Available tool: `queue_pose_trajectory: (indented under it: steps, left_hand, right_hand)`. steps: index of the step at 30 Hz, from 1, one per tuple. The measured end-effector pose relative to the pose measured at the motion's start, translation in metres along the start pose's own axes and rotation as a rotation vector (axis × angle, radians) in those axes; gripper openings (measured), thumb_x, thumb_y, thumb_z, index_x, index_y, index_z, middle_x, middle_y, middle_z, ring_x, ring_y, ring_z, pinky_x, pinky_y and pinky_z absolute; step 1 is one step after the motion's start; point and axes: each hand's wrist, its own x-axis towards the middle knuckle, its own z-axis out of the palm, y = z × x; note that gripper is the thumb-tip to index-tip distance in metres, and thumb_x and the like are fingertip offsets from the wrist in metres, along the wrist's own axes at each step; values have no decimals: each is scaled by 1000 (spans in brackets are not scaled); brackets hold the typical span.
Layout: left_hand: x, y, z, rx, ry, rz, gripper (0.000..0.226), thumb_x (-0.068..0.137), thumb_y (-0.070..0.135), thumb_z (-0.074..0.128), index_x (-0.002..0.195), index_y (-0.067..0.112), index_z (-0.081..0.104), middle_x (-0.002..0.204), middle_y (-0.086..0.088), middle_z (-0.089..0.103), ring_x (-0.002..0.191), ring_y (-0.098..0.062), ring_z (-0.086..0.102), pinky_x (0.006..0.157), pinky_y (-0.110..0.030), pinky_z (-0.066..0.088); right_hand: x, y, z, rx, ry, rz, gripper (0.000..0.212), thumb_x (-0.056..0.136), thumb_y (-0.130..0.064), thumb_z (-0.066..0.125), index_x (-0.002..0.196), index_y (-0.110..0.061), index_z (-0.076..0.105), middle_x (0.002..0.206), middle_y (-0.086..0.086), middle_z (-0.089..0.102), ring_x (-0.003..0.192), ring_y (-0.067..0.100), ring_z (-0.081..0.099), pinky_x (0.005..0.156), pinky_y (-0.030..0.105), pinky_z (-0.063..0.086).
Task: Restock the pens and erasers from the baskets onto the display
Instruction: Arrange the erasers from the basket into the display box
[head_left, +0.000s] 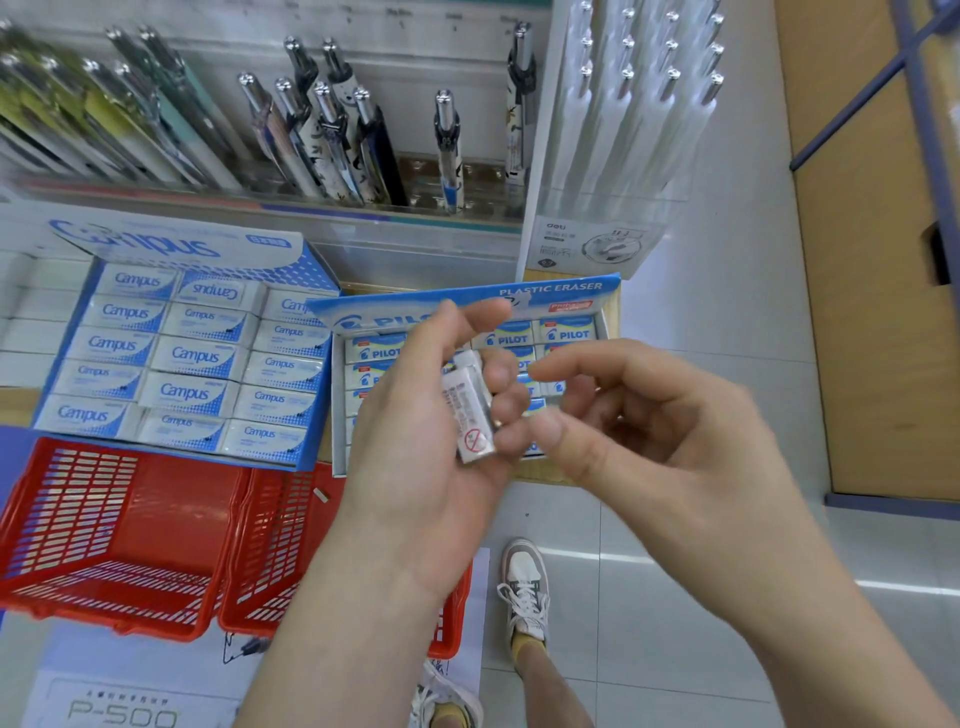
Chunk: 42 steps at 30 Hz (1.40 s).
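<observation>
Eraser (467, 410) lies in left hand (415, 457), fingers curled round it; right hand (649, 415) hovers beside, loosely curled, empty; probably light, firm, smooth; pinch long sides.

Wooden shelf (550, 474); Campus box (171, 244); Pilot box (561, 287)

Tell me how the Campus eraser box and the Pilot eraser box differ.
The Campus box sits left, unobstructed; the Pilot box sits right, partly behind the left hand. Campus erasers look larger, in white-and-blue sleeves; Pilot erasers look smaller, with yellow on theirs. Both are open blue-and-white boxes of rowed erasers.
</observation>
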Motion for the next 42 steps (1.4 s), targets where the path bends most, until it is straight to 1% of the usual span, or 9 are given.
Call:
queue_pose_trajectory:
  steps: [8, 12, 14, 19, 27, 31, 34, 37, 42]
  left_hand:
    - [-6, -8, 6, -46, 28, 35, 41, 74, 41, 58, 108, 19, 66, 81, -2, 44, 70, -20, 48, 72, -38, 45]
    - [-5, -4, -8, 118, -165, 92, 33, 77, 23, 62, 110, 17, 62, 78, -2, 52, 80, -26, 47, 76, -41, 35]
    - [-5, 1, -19, 281, -193, 185, 39, 69, 23, 67, 109, 19, 65, 81, -3, 50, 75, -17, 47, 67, -27, 38]
    - [-12, 1, -20, 850, -202, 427, 35, 72, 22, 76, 105, 28, 69, 79, 17, 59, 61, 1, 50, 62, -15, 45]
    - [-11, -12, -13, 1177, -23, 693, 27, 71, 15, 80, 91, 32, 72, 69, 29, 56, 59, 12, 47, 53, -2, 30]
    - [-9, -23, -12, 1282, -26, 716, 27, 69, 30, 76, 94, 35, 66, 83, 18, 59, 70, 8, 49, 62, -5, 33]
    - [3, -20, -24, 1588, -17, 720, 22, 79, 42, 61, 101, 40, 64, 83, 12, 51, 77, -5, 51, 63, -25, 45]
    - [10, -17, -35, 1839, -33, 708, 26, 85, 44, 46, 103, 43, 64, 85, 5, 45, 84, -19, 51, 56, -35, 49]
    - [15, -16, -42, 1734, -49, 685, 23, 84, 37, 54, 100, 42, 70, 87, 6, 49, 82, -15, 52, 57, -34, 50]
  right_hand:
    - [-2, 2, 19, -185, 86, 5, 24, 68, -21, 76, 90, -31, 71, 76, -6, 64, 60, 12, 62, 59, 20, 52]
    - [2, 0, 10, 302, 109, 190, 23, 67, -7, 67, 88, -15, 71, 68, 7, 70, 56, 15, 65, 56, 23, 53]
    - [4, 1, 3, 547, 104, 259, 35, 69, -4, 65, 102, -14, 69, 75, 16, 69, 59, 21, 68, 57, 23, 54]
    - [5, 2, -6, 693, 12, 264, 42, 76, 0, 64, 114, -16, 68, 89, 24, 71, 76, 31, 70, 68, 31, 56]
    - [7, 2, -16, 466, 154, 279, 40, 64, -19, 71, 103, -13, 65, 84, 15, 74, 69, 22, 71, 57, 24, 53]
    - [5, 7, -16, 435, 273, 267, 15, 79, -2, 68, 88, -14, 65, 83, 14, 73, 72, 27, 72, 55, 30, 56]
    - [6, 13, -20, 138, 312, 188, 31, 85, 5, 61, 87, -24, 72, 83, 3, 70, 67, 16, 68, 52, 22, 52]
    - [8, 24, -21, -303, 258, 18, 23, 86, -13, 68, 91, -35, 71, 83, -16, 69, 71, 6, 66, 63, 17, 52]
    - [8, 31, -23, -767, 136, -148, 32, 73, -4, 77, 99, -21, 75, 97, -5, 68, 72, 10, 66, 71, 22, 55]
